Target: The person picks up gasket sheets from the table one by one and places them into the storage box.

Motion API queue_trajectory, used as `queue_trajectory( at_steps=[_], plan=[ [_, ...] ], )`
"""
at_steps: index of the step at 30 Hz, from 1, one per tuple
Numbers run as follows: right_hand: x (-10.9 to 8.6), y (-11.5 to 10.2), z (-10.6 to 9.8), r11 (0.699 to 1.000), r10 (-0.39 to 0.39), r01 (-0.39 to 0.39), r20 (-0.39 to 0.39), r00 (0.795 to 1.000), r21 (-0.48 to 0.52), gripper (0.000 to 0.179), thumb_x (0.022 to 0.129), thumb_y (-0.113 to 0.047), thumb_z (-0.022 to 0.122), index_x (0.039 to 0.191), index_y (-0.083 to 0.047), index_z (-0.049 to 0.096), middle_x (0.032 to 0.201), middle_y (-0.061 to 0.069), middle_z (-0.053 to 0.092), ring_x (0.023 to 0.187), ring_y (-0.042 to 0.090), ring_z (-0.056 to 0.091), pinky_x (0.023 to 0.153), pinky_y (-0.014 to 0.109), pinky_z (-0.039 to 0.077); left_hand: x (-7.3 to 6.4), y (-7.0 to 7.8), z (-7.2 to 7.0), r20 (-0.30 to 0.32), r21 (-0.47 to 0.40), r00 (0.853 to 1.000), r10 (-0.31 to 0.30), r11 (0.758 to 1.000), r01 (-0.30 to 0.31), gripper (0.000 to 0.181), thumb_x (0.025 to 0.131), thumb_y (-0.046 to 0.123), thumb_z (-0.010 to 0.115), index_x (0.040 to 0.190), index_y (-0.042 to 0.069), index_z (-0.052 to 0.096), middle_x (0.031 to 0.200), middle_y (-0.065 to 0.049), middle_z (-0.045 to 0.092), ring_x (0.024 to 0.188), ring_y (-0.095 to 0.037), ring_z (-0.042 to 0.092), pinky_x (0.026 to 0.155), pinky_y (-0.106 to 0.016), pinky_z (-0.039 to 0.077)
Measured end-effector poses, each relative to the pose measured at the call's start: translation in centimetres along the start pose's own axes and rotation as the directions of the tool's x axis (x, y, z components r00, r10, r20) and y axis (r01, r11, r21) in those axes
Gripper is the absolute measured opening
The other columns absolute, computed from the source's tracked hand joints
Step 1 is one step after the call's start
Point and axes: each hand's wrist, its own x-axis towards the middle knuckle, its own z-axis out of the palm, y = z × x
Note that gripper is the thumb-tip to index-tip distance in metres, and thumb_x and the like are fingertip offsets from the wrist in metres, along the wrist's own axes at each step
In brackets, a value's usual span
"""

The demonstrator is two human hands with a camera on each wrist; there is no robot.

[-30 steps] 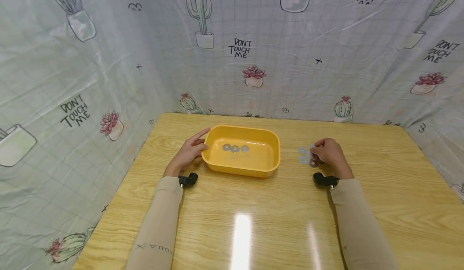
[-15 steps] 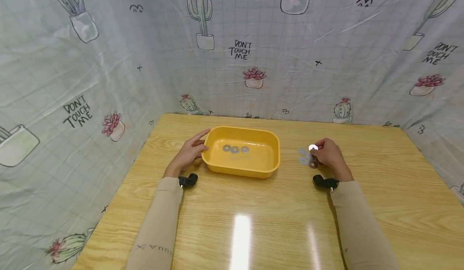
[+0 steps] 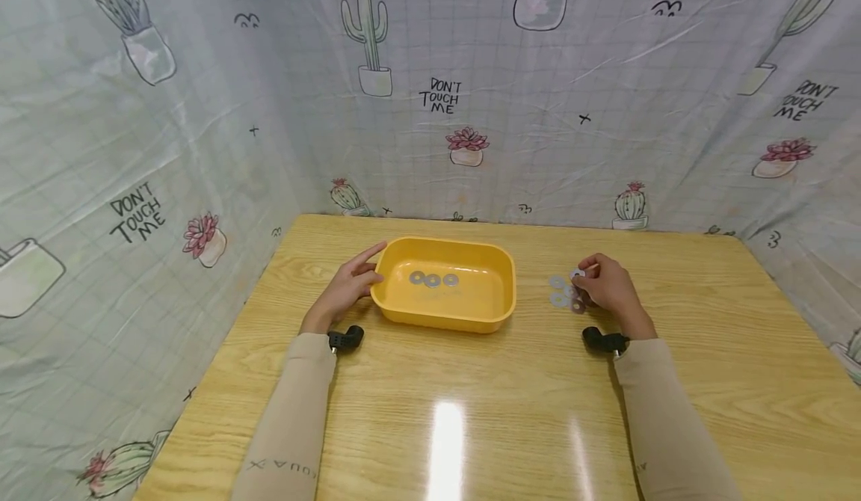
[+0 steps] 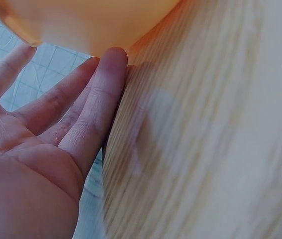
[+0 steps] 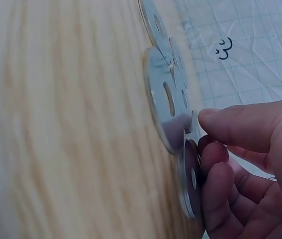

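In the head view a yellow plastic tray (image 3: 444,320) stands on the table with several flat metal washers (image 3: 433,280) inside. My left hand (image 3: 344,289) is at its left end, fingers fairly straight and touching the rim and outer wall. The left wrist view shows the fingertips (image 4: 113,62) against the tray wall (image 4: 81,25). To the right of the tray my right hand (image 3: 608,286) pinches a washer (image 3: 576,274) between thumb and forefinger at a small group of washers (image 3: 558,299). Close up, overlapping washers (image 5: 155,104) lie beside the thumb; the fingers partly hide the pinched one.
The wooden table (image 3: 511,411) extends in front of the tray and to the right. A patterned plastic sheet (image 3: 538,112) hangs behind the table and along its left side. Each wrist carries a small black camera (image 3: 346,338).
The pinched washer shone brightly half a second ago and looks duller now. Both hands and the tray stay in nearly the same place; the head view has shifted slightly.
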Motion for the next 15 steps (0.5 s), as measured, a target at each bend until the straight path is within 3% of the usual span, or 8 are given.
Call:
queue_trajectory(
  at_steps=[15],
  plan=[
    [-0.09,-0.03,-0.26,0.997,0.015,-0.014,-0.013,1.0,0.078,0.032,0.102,-0.012,0.056,0.129,0.004,0.056,0.093,0.019,0.065,0.069,0.022,0.059,0.058,0.03,0.047,0.16,-0.05,-0.01,0.008,0.011,1.0,0.011,1.0,-0.011,0.066,0.102,0.01,0.056,0.161,0.029,0.035,0.148,-0.023,0.052,0.126,-0.043,0.058,0.085,-0.027,0.061]
  ],
)
